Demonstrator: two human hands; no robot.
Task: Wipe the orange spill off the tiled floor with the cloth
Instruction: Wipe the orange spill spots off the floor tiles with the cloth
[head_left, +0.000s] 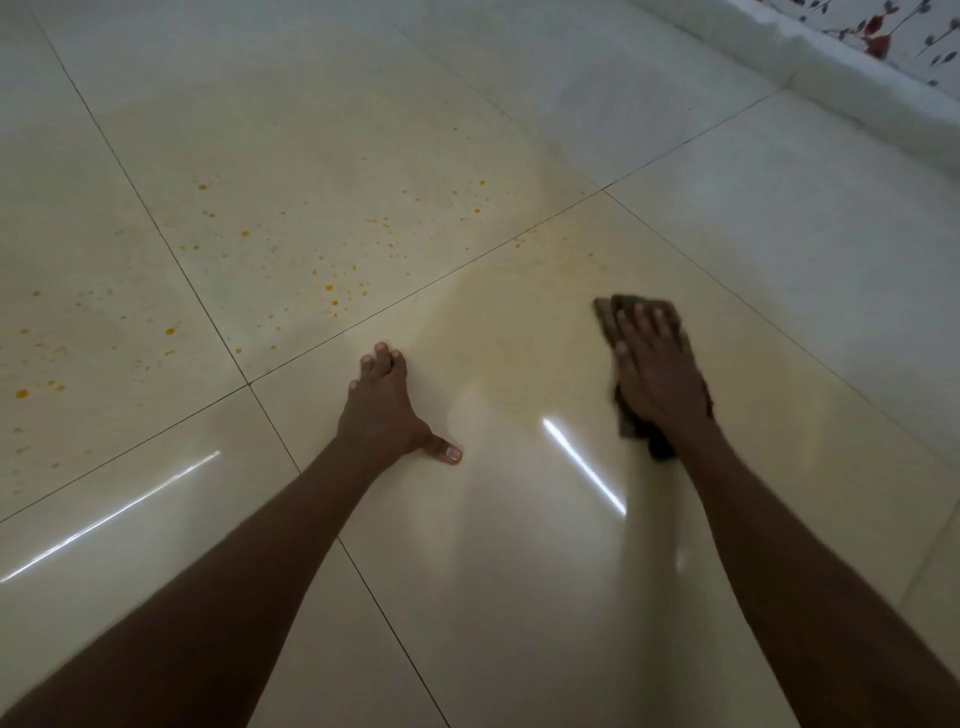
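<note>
Your right hand (657, 366) lies flat, palm down, on a dark brown cloth (641, 312), fingers spread and stretched forward, pressing the cloth onto the cream tiled floor (519, 597); it presses rather than grips, and the cloth shows past your fingertips at the front and bunches out under the heel of the hand and wrist at the back. Your left hand (384, 410) is empty and braced on the same tile, fingertips down, thumb splayed out to the side, well apart from the right hand. Between and ahead of your hands the tile carries a pale yellowish smear (519, 332) with a curved edge. The orange spill (332, 288) itself shows as scattered droplets on the tiles beyond the grout line (291, 366), ahead and to the left of your left hand, with more spots near the left edge of the view. Two bright streaks of reflected light (584, 465) cross the glossy tiles near your forearms. At the top right, a white raised ledge (831, 67) runs below a floral-patterned wall (893, 26).
</note>
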